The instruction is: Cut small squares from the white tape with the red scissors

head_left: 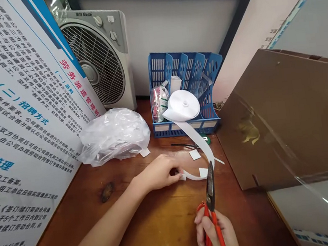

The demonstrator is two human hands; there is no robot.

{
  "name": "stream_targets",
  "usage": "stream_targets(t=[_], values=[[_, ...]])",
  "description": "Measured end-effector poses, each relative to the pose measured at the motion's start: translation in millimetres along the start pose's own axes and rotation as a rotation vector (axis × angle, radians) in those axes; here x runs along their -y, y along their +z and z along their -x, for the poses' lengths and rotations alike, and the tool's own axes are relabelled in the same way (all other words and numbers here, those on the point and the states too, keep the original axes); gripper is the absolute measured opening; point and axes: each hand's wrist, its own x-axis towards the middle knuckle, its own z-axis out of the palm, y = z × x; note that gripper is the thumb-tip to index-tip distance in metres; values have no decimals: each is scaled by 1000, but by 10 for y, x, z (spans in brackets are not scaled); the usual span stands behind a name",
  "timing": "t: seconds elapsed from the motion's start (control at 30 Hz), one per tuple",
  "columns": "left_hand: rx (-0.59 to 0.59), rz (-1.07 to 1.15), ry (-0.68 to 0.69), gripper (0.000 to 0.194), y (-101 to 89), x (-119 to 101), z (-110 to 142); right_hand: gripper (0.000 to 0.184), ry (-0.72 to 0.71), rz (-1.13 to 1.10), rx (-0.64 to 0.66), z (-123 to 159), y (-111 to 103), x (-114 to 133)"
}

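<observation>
Box fan: upright, left of blue rack. Rack: on wooden table. Plastic bag: left of rack, slightly nearer camera. Left hand: before rack, thumb and fingers pinched on white strip's free end. Right hand: farther before rack, fingers wrapped round red handles of scissors, blades at strip. White roll: at rack's front, strip trailing down. White square: just before rack.

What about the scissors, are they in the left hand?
No, the right hand grips the scissors by their red handles.
</observation>
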Motion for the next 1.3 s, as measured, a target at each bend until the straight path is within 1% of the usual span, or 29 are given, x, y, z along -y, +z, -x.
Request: stream_targets(t=[0.07,0.13,0.2,0.23,0.3,0.4,0.47,0.6,0.73,0.87,1.0,1.13,1.3], values=[[-1,58,-46,10,46,-31,42,57,13,-27,-55,12,28,-19],[-15,142,-88,18,80,-80,162,57,-18,-58,-187,14,84,-24],[11,236,-118,23,96,-129,305,55,-65,-84,-327,-10,165,-1],[29,280,-131,24,100,-147,370,53,-84,-96,-376,-35,211,22],[62,353,-157,27,106,-159,466,50,-114,-119,-420,-102,304,82],[78,438,-185,27,124,-114,527,56,-156,-147,-406,-205,408,157],[80,484,-195,24,141,-64,536,57,-182,-153,-411,-242,433,170],[113,574,-222,22,186,15,545,54,-204,-132,-430,-234,400,136],[125,625,-282,27,246,52,563,54,-206,-111,-414,-213,382,129],[87,636,-329,28,281,56,563,51,-204,-93,-436,-198,438,152],[10,660,-343,24,300,21,551,49,-202,-58,-466,-176,503,141],[-41,671,-359,41,351,-16,549,50,-214,-43,-472,-174,500,138],[-55,640,-365,27,412,-47,538,46,-222,-44,-459,-151,440,162]])
